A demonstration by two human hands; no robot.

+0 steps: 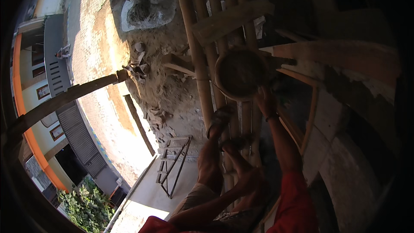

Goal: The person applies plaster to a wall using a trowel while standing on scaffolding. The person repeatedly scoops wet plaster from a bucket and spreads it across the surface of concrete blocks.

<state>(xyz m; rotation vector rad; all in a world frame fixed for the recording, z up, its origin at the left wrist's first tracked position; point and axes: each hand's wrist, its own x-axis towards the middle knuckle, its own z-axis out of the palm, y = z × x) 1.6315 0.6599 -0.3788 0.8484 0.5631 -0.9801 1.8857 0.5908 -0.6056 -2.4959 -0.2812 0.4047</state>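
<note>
My right hand (266, 104) is at the near right rim of a round bucket (220, 84), its fingers closed over the edge. Inside the bucket is a dark grey mass, too dim to make out well. The bucket stands on bamboo poles (202, 97), and its thin wire handle hangs along the left side. My left hand (252, 182) lies by my bent leg, close to the knee. Deep shadow hides its fingers, so whether it holds anything does not show. My feet (221, 121) are set on the poles just below the bucket.
A wooden plank (233, 20) crosses the poles beyond the bucket. Window-like wooden frames (311, 116) and masonry flank the right. Far below left lie sandy ground (168, 99), a grey mortar heap (146, 13) and a metal stand (172, 164). A wooden beam (69, 97) juts out left.
</note>
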